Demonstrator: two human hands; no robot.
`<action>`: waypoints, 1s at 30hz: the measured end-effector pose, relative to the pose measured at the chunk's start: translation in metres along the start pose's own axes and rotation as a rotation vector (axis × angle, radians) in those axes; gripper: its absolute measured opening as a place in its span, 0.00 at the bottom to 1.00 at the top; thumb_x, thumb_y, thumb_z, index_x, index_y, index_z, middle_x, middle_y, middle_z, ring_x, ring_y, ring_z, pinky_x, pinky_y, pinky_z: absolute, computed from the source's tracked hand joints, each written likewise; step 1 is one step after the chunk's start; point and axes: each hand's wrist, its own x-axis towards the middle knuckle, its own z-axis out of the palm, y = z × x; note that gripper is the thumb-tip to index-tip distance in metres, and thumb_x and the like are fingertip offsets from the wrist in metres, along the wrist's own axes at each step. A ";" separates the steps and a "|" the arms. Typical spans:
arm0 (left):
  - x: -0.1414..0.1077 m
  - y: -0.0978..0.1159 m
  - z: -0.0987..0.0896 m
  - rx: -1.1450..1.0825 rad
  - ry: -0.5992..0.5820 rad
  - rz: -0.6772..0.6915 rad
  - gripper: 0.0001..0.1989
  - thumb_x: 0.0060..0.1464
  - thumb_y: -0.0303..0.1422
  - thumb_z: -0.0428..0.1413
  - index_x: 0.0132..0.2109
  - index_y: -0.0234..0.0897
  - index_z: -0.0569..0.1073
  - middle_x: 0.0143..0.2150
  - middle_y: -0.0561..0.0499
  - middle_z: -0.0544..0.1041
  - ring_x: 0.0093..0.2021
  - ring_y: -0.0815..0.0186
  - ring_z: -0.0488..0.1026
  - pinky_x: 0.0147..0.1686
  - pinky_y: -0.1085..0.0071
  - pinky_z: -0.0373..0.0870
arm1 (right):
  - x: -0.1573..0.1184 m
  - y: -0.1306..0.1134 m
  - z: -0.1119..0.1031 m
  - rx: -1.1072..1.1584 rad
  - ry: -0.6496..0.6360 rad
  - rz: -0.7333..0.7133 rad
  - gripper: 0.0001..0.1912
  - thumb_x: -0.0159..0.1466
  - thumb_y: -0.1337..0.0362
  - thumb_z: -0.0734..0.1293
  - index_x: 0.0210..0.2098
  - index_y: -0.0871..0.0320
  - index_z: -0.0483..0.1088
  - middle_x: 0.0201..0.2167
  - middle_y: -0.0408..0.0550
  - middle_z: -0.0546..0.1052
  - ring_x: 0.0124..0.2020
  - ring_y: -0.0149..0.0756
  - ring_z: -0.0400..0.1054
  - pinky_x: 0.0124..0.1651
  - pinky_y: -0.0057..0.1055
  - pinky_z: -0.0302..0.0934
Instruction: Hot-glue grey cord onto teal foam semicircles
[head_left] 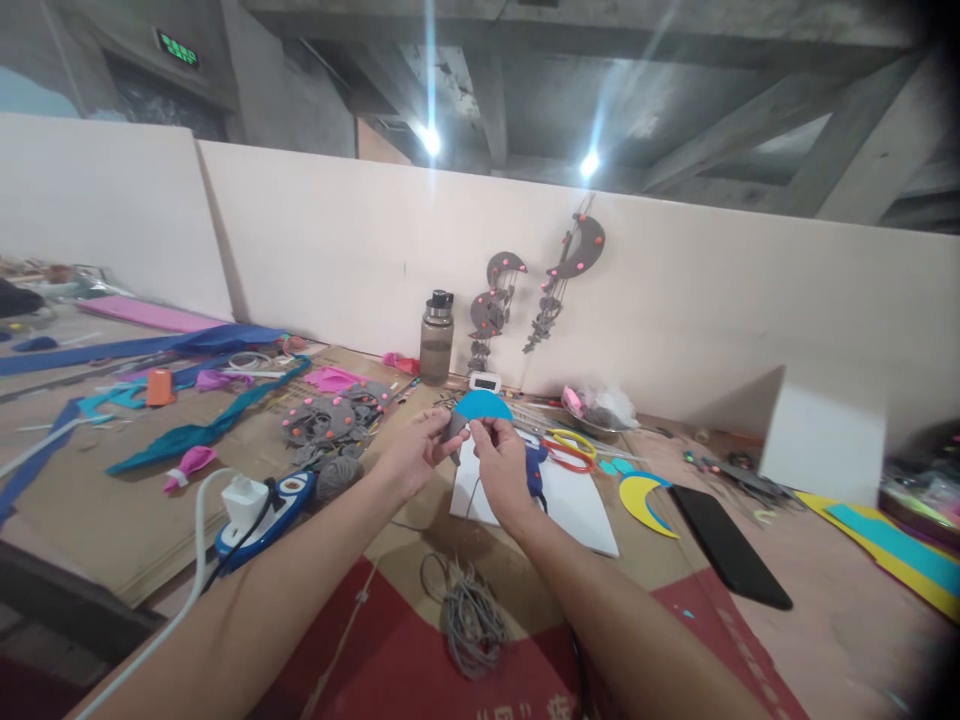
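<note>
My left hand point(412, 455) is closed on a small dark grey piece point(454, 426), held up over the work surface. Close beside it, my right hand point(501, 465) pinches with thumb and fingertips near the piece's edge; what lies between them is too small to make out. A thin grey cord point(472, 497) hangs below the hands. Behind them shows a blue rounded piece point(484, 405). White sheets point(577, 515) lie under the right hand, with a blue glue gun point(534, 468) partly hidden by it. A loose bundle of grey cord point(474, 625) rests nearer to me.
Scissors with yellow and red handles point(571, 450), a yellow crescent point(646, 503) and a black phone point(729, 545) lie right. On the left are a blue power strip point(266, 515) and grey dotted pieces point(330, 420). A bottle point(436, 340) stands by the white wall point(337, 250).
</note>
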 end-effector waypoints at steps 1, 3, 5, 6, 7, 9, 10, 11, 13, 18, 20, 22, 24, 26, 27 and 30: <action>-0.001 -0.001 0.000 0.031 -0.022 0.033 0.05 0.49 0.26 0.57 0.33 0.33 0.68 0.28 0.50 0.75 0.28 0.70 0.75 0.24 0.80 0.72 | 0.000 0.000 0.000 -0.012 0.003 -0.002 0.09 0.59 0.58 0.63 0.29 0.57 0.68 0.23 0.41 0.71 0.24 0.30 0.61 0.30 0.28 0.54; -0.004 -0.003 0.002 0.101 -0.069 0.103 0.08 0.48 0.27 0.59 0.34 0.34 0.66 0.29 0.50 0.74 0.28 0.69 0.75 0.22 0.78 0.72 | 0.000 0.000 0.000 -0.045 0.022 -0.011 0.08 0.59 0.59 0.63 0.29 0.56 0.68 0.24 0.41 0.72 0.25 0.31 0.62 0.32 0.28 0.55; -0.007 -0.005 0.005 0.186 -0.117 0.164 0.12 0.44 0.29 0.61 0.36 0.34 0.66 0.32 0.50 0.74 0.28 0.69 0.74 0.22 0.76 0.72 | 0.001 0.002 -0.001 -0.089 0.051 -0.020 0.08 0.60 0.59 0.62 0.29 0.57 0.68 0.25 0.41 0.71 0.27 0.32 0.62 0.33 0.29 0.55; -0.009 -0.006 0.007 0.233 -0.132 0.190 0.15 0.43 0.29 0.62 0.37 0.34 0.65 0.33 0.50 0.74 0.27 0.69 0.73 0.21 0.75 0.71 | 0.002 0.002 -0.002 -0.110 0.064 -0.027 0.08 0.60 0.59 0.62 0.29 0.57 0.68 0.25 0.41 0.71 0.27 0.32 0.62 0.33 0.29 0.55; -0.010 -0.007 0.008 0.283 -0.144 0.210 0.17 0.41 0.29 0.63 0.38 0.35 0.65 0.33 0.51 0.74 0.26 0.70 0.72 0.21 0.75 0.71 | 0.002 0.002 -0.002 -0.127 0.072 -0.039 0.08 0.59 0.59 0.62 0.30 0.57 0.68 0.25 0.41 0.70 0.27 0.32 0.61 0.33 0.29 0.55; -0.011 -0.010 0.010 0.377 -0.149 0.242 0.19 0.41 0.32 0.63 0.39 0.36 0.64 0.32 0.52 0.73 0.24 0.71 0.71 0.20 0.75 0.69 | 0.001 0.001 -0.002 -0.150 0.068 -0.080 0.07 0.60 0.60 0.62 0.29 0.56 0.68 0.24 0.41 0.69 0.27 0.32 0.61 0.33 0.29 0.55; -0.011 -0.011 0.010 0.417 -0.145 0.256 0.17 0.42 0.33 0.62 0.39 0.36 0.65 0.31 0.53 0.72 0.23 0.71 0.70 0.19 0.76 0.68 | 0.000 0.000 -0.002 -0.161 0.056 -0.105 0.07 0.60 0.60 0.62 0.29 0.56 0.68 0.25 0.41 0.69 0.28 0.32 0.61 0.33 0.29 0.55; -0.012 -0.011 0.010 0.454 -0.135 0.269 0.15 0.44 0.34 0.61 0.38 0.36 0.65 0.30 0.54 0.72 0.22 0.71 0.69 0.17 0.76 0.67 | -0.001 -0.001 -0.002 -0.176 0.037 -0.129 0.07 0.60 0.61 0.62 0.29 0.56 0.68 0.25 0.41 0.69 0.28 0.32 0.61 0.34 0.29 0.55; -0.013 -0.012 0.010 0.544 -0.107 0.284 0.10 0.46 0.34 0.59 0.34 0.36 0.67 0.25 0.55 0.71 0.17 0.73 0.66 0.14 0.78 0.62 | -0.002 -0.003 -0.001 -0.220 -0.009 -0.167 0.07 0.60 0.61 0.61 0.29 0.56 0.69 0.27 0.42 0.70 0.30 0.33 0.62 0.36 0.29 0.55; -0.008 -0.008 0.003 0.619 0.023 0.272 0.05 0.44 0.28 0.57 0.23 0.36 0.70 0.15 0.56 0.67 0.18 0.70 0.66 0.16 0.77 0.58 | -0.002 -0.003 0.000 -0.296 -0.099 -0.228 0.08 0.61 0.63 0.60 0.33 0.55 0.70 0.32 0.45 0.72 0.35 0.35 0.64 0.41 0.32 0.55; -0.003 -0.005 -0.001 0.560 0.046 0.266 0.03 0.42 0.27 0.58 0.23 0.36 0.72 0.17 0.54 0.71 0.24 0.66 0.71 0.21 0.76 0.62 | -0.002 -0.001 -0.001 -0.300 -0.090 -0.227 0.07 0.61 0.63 0.60 0.35 0.55 0.69 0.31 0.44 0.71 0.33 0.35 0.63 0.39 0.32 0.55; 0.000 -0.003 -0.005 0.530 0.052 0.253 0.03 0.41 0.28 0.59 0.24 0.35 0.72 0.18 0.53 0.72 0.26 0.65 0.72 0.24 0.75 0.64 | -0.001 0.001 -0.003 -0.306 -0.075 -0.226 0.07 0.60 0.63 0.61 0.37 0.55 0.68 0.29 0.43 0.69 0.31 0.34 0.61 0.36 0.31 0.55; 0.002 -0.002 -0.007 0.528 0.071 0.235 0.05 0.41 0.30 0.61 0.25 0.35 0.72 0.17 0.53 0.70 0.23 0.66 0.70 0.22 0.75 0.65 | 0.001 0.004 -0.005 -0.325 -0.075 -0.239 0.07 0.60 0.62 0.61 0.38 0.55 0.67 0.28 0.43 0.68 0.29 0.34 0.60 0.35 0.31 0.54; 0.002 -0.003 -0.006 0.493 0.082 0.211 0.07 0.41 0.31 0.62 0.26 0.33 0.72 0.19 0.52 0.71 0.20 0.68 0.69 0.21 0.75 0.65 | 0.003 0.005 -0.008 -0.351 -0.074 -0.255 0.07 0.61 0.63 0.61 0.38 0.56 0.66 0.28 0.43 0.67 0.29 0.34 0.60 0.35 0.31 0.53; 0.001 -0.003 -0.005 0.452 0.074 0.198 0.08 0.42 0.32 0.62 0.27 0.33 0.71 0.21 0.51 0.73 0.21 0.68 0.70 0.21 0.74 0.67 | 0.004 0.006 -0.009 -0.360 -0.071 -0.260 0.07 0.61 0.63 0.61 0.38 0.56 0.66 0.28 0.43 0.67 0.30 0.34 0.60 0.35 0.31 0.53; -0.003 -0.004 -0.001 0.297 0.024 0.167 0.07 0.45 0.29 0.61 0.28 0.32 0.70 0.29 0.46 0.76 0.29 0.66 0.74 0.31 0.69 0.73 | 0.006 0.008 -0.011 -0.367 -0.055 -0.271 0.07 0.60 0.64 0.61 0.38 0.56 0.66 0.29 0.43 0.68 0.30 0.34 0.60 0.36 0.31 0.53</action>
